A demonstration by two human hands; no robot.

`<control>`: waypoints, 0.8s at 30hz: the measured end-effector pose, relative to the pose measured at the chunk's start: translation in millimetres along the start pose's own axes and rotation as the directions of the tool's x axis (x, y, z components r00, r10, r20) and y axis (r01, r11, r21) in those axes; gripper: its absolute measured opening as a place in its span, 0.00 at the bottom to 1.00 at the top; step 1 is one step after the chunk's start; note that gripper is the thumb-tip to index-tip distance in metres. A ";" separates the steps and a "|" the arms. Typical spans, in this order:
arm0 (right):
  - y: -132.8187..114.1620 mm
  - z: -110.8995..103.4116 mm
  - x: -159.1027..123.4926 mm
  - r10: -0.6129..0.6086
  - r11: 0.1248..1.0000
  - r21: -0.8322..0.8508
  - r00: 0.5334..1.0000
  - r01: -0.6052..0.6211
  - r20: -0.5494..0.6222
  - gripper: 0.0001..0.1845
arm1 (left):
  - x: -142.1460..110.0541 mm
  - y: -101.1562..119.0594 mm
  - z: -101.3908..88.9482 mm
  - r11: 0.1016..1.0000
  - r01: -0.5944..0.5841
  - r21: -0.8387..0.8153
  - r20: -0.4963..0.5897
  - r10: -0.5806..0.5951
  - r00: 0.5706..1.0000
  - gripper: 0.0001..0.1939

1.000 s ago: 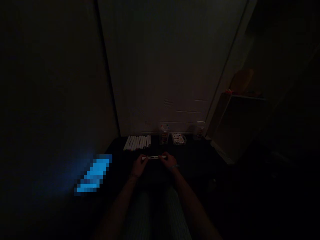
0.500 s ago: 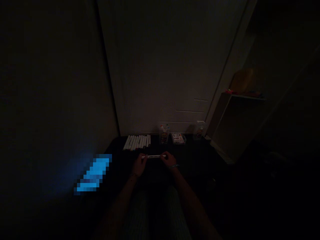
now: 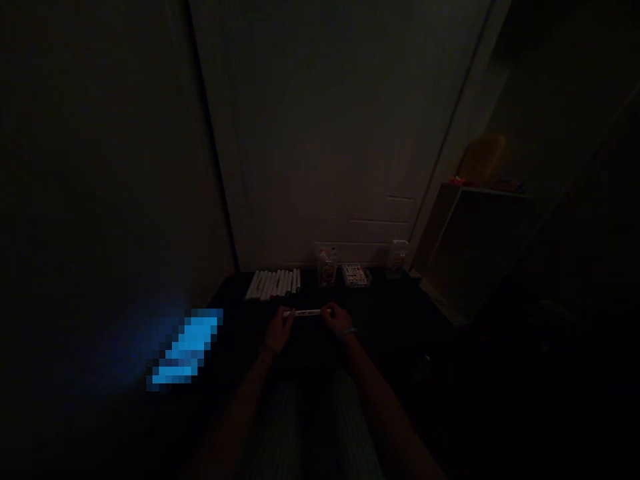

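Note:
A white marker (image 3: pixel 308 313) with dark print lies level between my two hands. My left hand (image 3: pixel 280 328) is closed on its left end, and my right hand (image 3: pixel 338 319) pinches its right end. Beyond my left hand, a row of several white markers (image 3: pixel 273 284) lies side by side on the dark table. Past my right hand stands a clear case (image 3: pixel 327 268) with a few markers upright in it. Beside that case is a low box (image 3: pixel 357 275) with a printed top. The room is very dark, so fine detail is lost.
A clear container (image 3: pixel 397 259) stands at the table's back right, against the pale wall panel (image 3: pixel 335 133). A glowing blue, pixelated patch (image 3: pixel 187 348) is at the left edge. To the right is a cabinet (image 3: pixel 480 247) with a yellowish object (image 3: pixel 483 155) on top.
The view has shifted very slightly. Both hands keep the same hold on the marker, which stays in place between them.

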State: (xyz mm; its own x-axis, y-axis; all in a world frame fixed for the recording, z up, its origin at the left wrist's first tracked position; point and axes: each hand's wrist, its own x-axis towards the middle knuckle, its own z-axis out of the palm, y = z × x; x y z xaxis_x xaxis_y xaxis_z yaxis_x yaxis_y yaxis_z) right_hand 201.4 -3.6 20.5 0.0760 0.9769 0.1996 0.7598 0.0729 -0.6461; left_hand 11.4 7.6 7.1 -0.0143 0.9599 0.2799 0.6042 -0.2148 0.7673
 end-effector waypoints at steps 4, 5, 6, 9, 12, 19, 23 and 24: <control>-1.1 -0.8 -0.6 -0.001 1.000 0.022 1.000 0.000 0.017 0.17 | 1.4 -4.7 1.8 0.999 -0.030 0.009 0.004 0.030 1.000 0.16; -1.1 -0.8 -0.6 0.003 1.000 0.020 1.000 -0.004 0.016 0.16 | 1.8 -5.6 2.3 0.999 -0.030 0.015 0.002 0.030 1.000 0.16; -1.0 -0.7 -0.6 0.006 1.000 0.015 1.000 -0.007 0.015 0.15 | 2.2 -6.4 2.8 0.999 -0.030 0.018 0.002 0.030 1.000 0.16; 0.0 0.1 -0.3 0.005 1.000 -0.016 1.000 -0.005 0.002 0.14 | 3.0 -7.8 3.8 0.999 -0.049 0.013 0.000 0.049 0.999 0.16; 1.9 1.3 0.5 -0.006 1.000 -0.029 1.000 0.006 -0.007 0.14 | 2.9 -7.9 4.0 0.999 -0.052 0.006 -0.009 0.052 0.999 0.17; 5.3 3.4 1.6 -0.021 0.999 0.040 1.000 0.022 -0.014 0.15 | 1.4 -4.5 2.0 1.000 -0.015 -0.002 -0.003 0.015 1.000 0.18; 5.3 3.6 1.4 -0.024 0.998 0.060 1.000 0.024 -0.008 0.15 | 1.0 -2.9 1.0 1.000 -0.020 0.002 0.009 0.020 1.000 0.18; 5.3 3.5 1.4 -0.020 0.998 0.058 1.000 0.021 -0.009 0.14 | 0.9 -2.6 1.0 1.000 -0.023 0.002 0.004 0.023 1.000 0.17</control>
State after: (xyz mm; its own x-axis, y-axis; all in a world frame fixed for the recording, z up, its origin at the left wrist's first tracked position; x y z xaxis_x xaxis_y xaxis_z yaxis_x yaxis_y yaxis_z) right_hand 203.2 -1.2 14.8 0.0661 0.9735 0.2190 0.7228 0.1045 -0.6831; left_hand 10.6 9.2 4.8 0.0026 0.9553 0.2955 0.6061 -0.2365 0.7594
